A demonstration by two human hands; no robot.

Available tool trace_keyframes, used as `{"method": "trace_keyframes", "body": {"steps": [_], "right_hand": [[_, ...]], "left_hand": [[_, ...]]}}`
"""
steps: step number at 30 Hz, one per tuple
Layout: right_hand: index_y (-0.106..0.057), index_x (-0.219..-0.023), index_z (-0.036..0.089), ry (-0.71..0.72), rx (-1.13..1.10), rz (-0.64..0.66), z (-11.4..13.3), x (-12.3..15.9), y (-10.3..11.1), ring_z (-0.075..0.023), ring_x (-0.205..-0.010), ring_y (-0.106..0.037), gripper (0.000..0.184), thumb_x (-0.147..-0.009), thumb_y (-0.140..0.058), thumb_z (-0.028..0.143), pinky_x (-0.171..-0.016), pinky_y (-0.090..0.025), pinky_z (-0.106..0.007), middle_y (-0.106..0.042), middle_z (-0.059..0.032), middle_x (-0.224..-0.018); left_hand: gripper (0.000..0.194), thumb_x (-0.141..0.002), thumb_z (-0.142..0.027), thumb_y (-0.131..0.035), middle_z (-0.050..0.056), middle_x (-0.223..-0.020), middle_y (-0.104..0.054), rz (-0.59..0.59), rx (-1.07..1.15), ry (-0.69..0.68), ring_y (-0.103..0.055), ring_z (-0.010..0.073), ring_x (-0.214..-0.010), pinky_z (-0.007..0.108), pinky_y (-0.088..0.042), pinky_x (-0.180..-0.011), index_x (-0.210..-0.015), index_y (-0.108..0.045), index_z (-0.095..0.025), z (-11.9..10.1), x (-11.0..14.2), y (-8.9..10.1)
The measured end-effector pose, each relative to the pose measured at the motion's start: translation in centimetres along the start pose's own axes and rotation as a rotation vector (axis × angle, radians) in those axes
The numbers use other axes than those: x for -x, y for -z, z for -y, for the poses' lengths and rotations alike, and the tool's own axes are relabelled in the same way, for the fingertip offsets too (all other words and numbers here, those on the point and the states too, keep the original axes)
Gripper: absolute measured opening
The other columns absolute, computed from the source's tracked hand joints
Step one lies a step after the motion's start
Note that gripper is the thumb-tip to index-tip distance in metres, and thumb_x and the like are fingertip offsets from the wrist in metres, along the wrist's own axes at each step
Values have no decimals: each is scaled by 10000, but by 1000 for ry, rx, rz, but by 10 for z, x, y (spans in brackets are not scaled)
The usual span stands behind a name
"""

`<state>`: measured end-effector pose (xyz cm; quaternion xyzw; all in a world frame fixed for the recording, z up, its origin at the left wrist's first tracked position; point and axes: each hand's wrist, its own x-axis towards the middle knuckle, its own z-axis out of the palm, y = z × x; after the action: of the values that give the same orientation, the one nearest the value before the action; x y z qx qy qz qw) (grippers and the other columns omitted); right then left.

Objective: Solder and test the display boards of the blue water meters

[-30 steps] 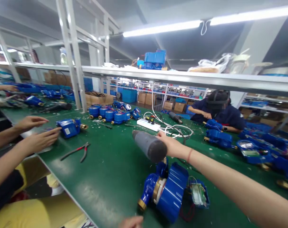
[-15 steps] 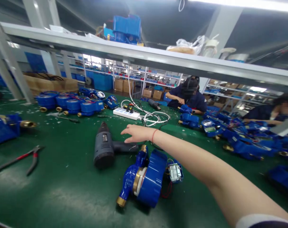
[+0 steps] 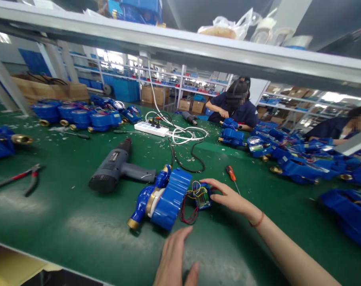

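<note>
Head view, live: my right hand [image 3: 231,198] is out over the green work surface [image 3: 64,226], fingers released and curved, right at the edge of a small blue plastic housing [image 3: 209,200] holding a circuit board [image 3: 201,198], red and yellow wires [image 3: 188,216] trailing. Just left of it lies a blue-and-brass water meter [image 3: 161,198]. My left hand [image 3: 174,258] hangs open near the meter, fingers spread, gripping nothing. Further left, a grey pistol-grip power tool [image 3: 115,167] rests on the surface.

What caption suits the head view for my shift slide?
Right hand beside a blue water meter's circuit board, left hand nearby, over a green workbench.
</note>
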<state>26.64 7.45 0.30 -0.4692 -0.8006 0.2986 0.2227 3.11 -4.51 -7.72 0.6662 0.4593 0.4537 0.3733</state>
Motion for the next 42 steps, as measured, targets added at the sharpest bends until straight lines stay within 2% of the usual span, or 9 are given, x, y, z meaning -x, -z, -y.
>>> {"method": "trace_keyframes", "body": {"steps": [5,8,12,17,22,26,30,37,42], "right_hand": [[-619,-891,143,-91,-81,14,8,2,-22,-183,-785,-526,275,-801,-590,401,-771,-447,-332,-605,-54,-859],[-534,-779,148,-184,-224,-24,15,17,-43,-146,-677,-471,358,-829,-521,502,-620,-404,-267,-532,-21,-736],[-495,-848,149,-320,-494,-50,34,44,-66,-129,-641,-478,454,-850,-442,600,-576,-413,-246,-515,-21,-754],[-512,-870,153,-378,-710,-95,54,60,-85,-148,-711,-508,471,-815,-514,620,-633,-434,-255,-551,-39,-801],[-534,-836,160,-354,-751,-162,60,68,-100,-170,-754,-534,445,-819,-552,604,-658,-449,-270,-583,-54,-827],[-535,-957,175,-339,-796,-202,62,72,-108,-178,-833,-580,404,-849,-566,563,-731,-483,-284,-606,-54,-928],[-540,-960,204,-310,-705,-205,62,72,-112,-155,-819,-570,330,-884,-560,524,-699,-479,-267,-581,-23,-936],[-488,-1136,249,-140,-231,-326,63,74,-107,-204,-1084,-469,296,-892,-594,378,-888,-422,-335,-497,-44,-1163],[-479,-1133,226,251,148,-496,75,79,-88,-228,-1095,-418,277,-866,-522,164,-947,-363,-378,-462,-80,-1159]], "left_hand": [[615,-831,-274,-527,157,-1302,-568,99,-12,137,-530,283,-1222,464,-404,-1045,-1420,-368,-199,-18,-5,2],[679,-816,-276,-551,153,-1248,-539,55,-85,224,-583,278,-1079,465,-467,-949,-1447,-310,-214,-29,1,4],[632,-821,-345,-567,117,-1234,-425,-195,-175,208,-571,220,-891,386,-509,-756,-1406,-336,-281,-35,19,5],[671,-813,-327,-614,117,-1156,-543,-89,-77,185,-609,235,-959,356,-513,-767,-1372,-254,-242,-31,29,5],[500,-782,-364,-675,121,-1174,-583,-246,70,244,-622,245,-1079,406,-513,-924,-1120,-318,-276,-30,30,0],[681,-717,-384,-735,164,-1300,-574,-179,138,386,-563,300,-1224,471,-443,-1046,-1224,-299,-254,-31,30,0],[857,-679,-310,-764,139,-1388,-541,-80,205,447,-529,293,-1277,430,-431,-1083,-1366,-256,-246,-36,21,3],[605,-744,-249,-701,113,-1283,-623,-120,279,440,-619,254,-1173,352,-546,-969,-1272,-406,-233,-42,10,1],[585,-700,-145,-697,65,-1205,-649,-211,361,417,-655,203,-1101,316,-542,-953,-1198,-419,-275,-40,11,1]]}}
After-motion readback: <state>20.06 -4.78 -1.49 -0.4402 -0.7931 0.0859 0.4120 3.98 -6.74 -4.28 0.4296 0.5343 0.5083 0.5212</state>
